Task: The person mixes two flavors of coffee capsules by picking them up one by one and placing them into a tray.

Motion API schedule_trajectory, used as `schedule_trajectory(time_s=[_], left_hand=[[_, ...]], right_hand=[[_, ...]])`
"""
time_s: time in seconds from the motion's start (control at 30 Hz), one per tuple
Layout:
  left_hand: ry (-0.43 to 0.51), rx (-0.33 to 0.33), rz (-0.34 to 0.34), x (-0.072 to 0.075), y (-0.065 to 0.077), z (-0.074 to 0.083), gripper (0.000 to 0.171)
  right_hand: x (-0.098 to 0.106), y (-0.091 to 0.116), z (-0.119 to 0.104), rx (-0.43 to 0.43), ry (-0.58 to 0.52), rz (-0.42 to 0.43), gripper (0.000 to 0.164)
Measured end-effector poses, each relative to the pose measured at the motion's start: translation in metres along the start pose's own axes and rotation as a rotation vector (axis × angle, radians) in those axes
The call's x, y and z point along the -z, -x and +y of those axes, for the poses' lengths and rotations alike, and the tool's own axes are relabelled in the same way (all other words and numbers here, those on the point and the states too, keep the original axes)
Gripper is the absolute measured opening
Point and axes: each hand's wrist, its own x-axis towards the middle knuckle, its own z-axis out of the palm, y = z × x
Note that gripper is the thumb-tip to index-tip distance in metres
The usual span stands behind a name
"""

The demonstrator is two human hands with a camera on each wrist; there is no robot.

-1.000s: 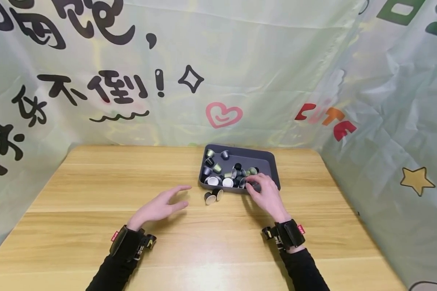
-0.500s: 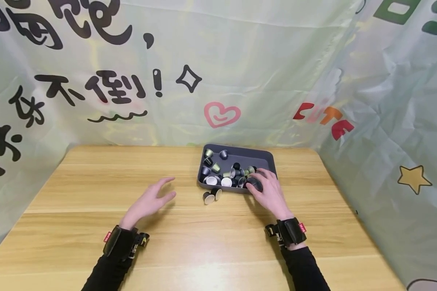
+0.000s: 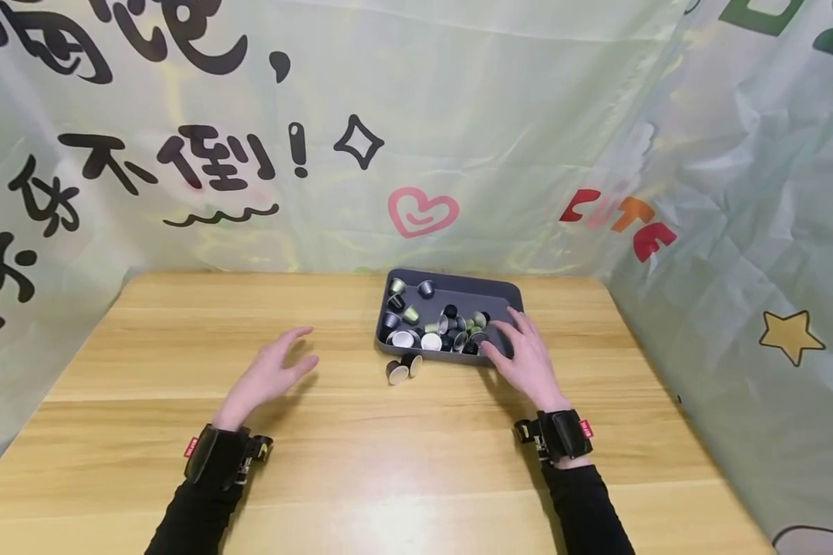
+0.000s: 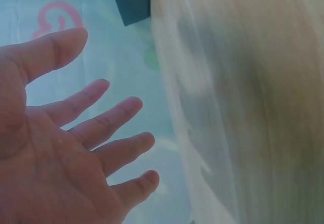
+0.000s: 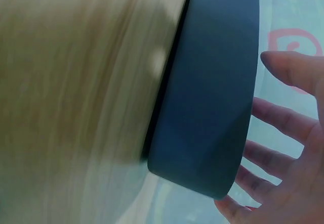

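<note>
A dark grey tray (image 3: 472, 289) stands at the back of the table, holding several small coffee capsules heaped toward its left and front. Among them are a capsule with a white lid (image 3: 431, 341), a green one (image 3: 410, 314) and a dark blue one (image 3: 426, 289). My right hand (image 3: 527, 366) hovers over the tray's right front corner, fingers spread and holding nothing. In the right wrist view its fingertips pass behind the tray wall (image 5: 207, 92). Left of the tray, my left hand (image 3: 264, 378) is held above the table, palm inward, with nothing in it.
Just outside the tray's front wall, two dark capsules (image 3: 397, 373) lie on the wooden table (image 3: 361, 462). A printed cloth (image 3: 514, 116) hangs behind the table and along its right side.
The right hand's fingers have spread and drawn back to the right, away from a dark capsule at the tray's front. My left hand has moved left, away from the tray.
</note>
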Motion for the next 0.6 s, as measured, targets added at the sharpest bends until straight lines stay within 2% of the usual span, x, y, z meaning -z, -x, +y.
schedule_trajectory(time_s=[0.33,0.47,0.6], left_hand=[[-0.025,0.015,0.004,0.002,0.0,-0.001,0.063],[-0.029,0.022,0.004,0.002,0.0,0.0,0.063],[-0.03,0.021,0.003,0.001,-0.001,0.0,0.062]], right_hand=[[0.004,0.001,0.005,-0.003,0.021,0.017,0.048],[0.0,0.0,-0.004,0.084,0.03,0.053,0.048],[-0.011,0.0,-0.022,0.232,0.022,0.039,0.043]])
